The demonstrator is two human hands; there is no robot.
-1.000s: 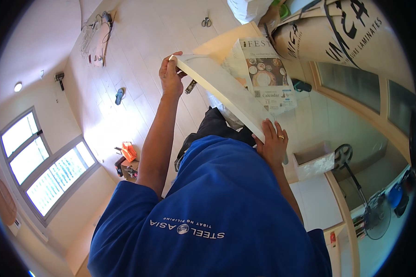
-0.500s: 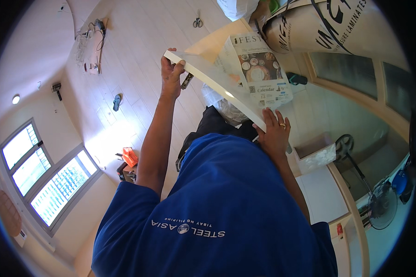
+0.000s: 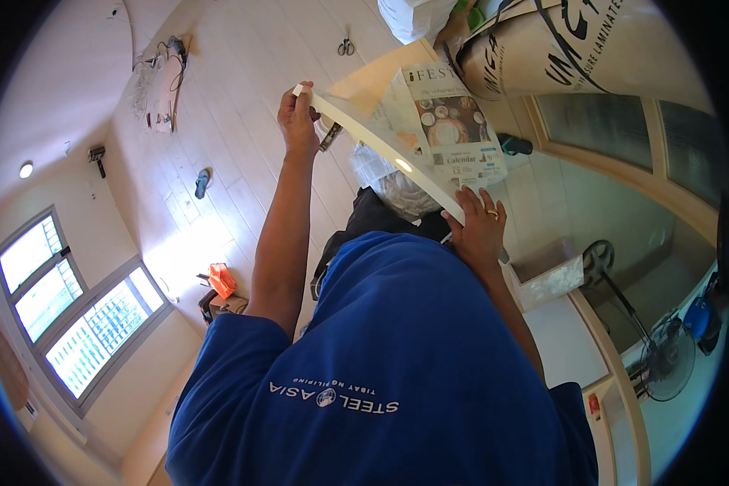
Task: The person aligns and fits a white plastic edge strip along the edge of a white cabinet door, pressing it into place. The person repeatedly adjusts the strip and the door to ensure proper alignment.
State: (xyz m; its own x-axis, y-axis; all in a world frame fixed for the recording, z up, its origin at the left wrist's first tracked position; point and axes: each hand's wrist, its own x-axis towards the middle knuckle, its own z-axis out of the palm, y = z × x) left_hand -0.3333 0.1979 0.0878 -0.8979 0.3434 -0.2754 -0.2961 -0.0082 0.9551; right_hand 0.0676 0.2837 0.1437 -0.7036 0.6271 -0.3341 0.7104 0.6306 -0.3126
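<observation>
Beige planks [image 3: 243, 105] with thin seams ran across the upper middle of the frame, and in front of them we held the long white flat panel [image 3: 364, 137], slanting from above centre down toward the right. By our reading, the lifting was done, since both hands were on it; it had not yet been set down. Its broad face showed only at a steep slant, so we could not judge any work there.

Our left hand [image 3: 298, 123] pinched the upper end between thumb and fingers. Our right hand [image 3: 479, 231] spread its fingers over the lower end, thumb by the near edge; how firmly it gripped, we could not tell.

Beyond the panel, at upper centre, we saw the smooth tan board [image 3: 385, 73], partly covered by the thin, creased newspaper sheet [image 3: 454, 130]. Crumpled and shiny, the clear plastic bundle [image 3: 397, 182] sat at centre. Dark-handled metal scissors [image 3: 346, 47] lay at upper centre. Smaller still were the narrow dark metal fitting [image 3: 330, 136] near our left hand and the slim gold ring [image 3: 492, 213] on our right.
</observation>
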